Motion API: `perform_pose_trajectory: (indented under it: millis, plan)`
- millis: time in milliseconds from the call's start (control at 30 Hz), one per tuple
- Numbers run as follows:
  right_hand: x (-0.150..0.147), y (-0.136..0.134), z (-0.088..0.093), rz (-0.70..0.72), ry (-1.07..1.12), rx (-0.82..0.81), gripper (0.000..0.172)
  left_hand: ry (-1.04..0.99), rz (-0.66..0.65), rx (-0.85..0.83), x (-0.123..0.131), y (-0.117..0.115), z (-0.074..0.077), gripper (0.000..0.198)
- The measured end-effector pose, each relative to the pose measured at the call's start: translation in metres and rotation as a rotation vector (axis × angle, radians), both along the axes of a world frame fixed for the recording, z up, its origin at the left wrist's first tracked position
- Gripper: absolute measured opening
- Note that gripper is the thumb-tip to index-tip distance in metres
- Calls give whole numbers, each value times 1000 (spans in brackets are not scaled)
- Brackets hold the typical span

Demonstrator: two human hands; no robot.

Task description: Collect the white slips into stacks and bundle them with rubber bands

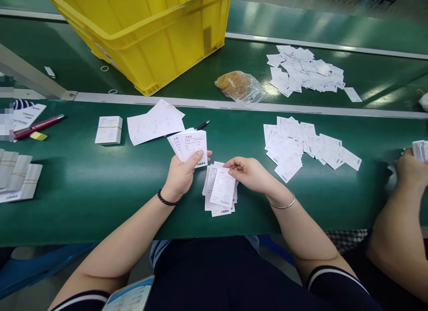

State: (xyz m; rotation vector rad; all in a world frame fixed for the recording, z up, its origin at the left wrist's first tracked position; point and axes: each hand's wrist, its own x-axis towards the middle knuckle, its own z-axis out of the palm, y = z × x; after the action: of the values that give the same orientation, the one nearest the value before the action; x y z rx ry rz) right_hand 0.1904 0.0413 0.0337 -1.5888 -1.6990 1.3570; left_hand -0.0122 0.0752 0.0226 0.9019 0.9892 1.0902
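My left hand (183, 173) grips a fanned stack of printed paper cards (192, 143), its thumb pressed on the top card. Just right of it, my right hand (249, 173) pinches the upper edge of a single printed card (223, 186) between thumb and fingers. That card lies over a loose pile of similar cards (209, 204) on the green table; whether it rests on them or is slightly lifted I cannot tell. Behind my left hand are a black pen (202, 125) and white paper sheets (157, 121).
Scattered cards (290, 141) lie to the right, with another heap (307, 70) beyond the metal strip. A yellow crate (150, 47) and a bag of rubber bands (239, 85) stand behind. Left are a neat card stack (109, 130) and banded bundles (20, 175). A co-worker's hand (411, 168) holds cards.
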Motion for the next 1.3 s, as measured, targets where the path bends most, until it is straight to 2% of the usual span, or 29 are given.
perform_pose_trajectory:
  millis: [133,233,300,367,500,900,1067,1200,1300]
  plan:
    - [0,1,-4,69,-231,124,14,-4,-136,-60,0,-4,-2,36]
    - [0,2,-4,16,-280,243,8,13,-243,-96,0,-8,-4,39]
    - [1,3,-2,-86,-194,272,8,25,-309,-109,1,-12,-6,40]
    - [0,3,0,-178,-49,257,20,32,-363,-129,3,-15,-6,40]
    - [-1,3,1,-231,153,208,32,40,-417,-162,7,-21,-7,40]
    - [-2,1,-4,-207,244,167,33,88,-376,-118,7,-21,-11,37]
    - [-4,0,-3,-198,236,187,27,91,-371,-121,8,-24,-11,36]
    - [-6,0,-2,-237,266,209,23,51,-311,-128,8,-23,-11,39]
    - [-4,0,-1,-269,255,202,20,17,-196,-96,5,-16,-8,42]
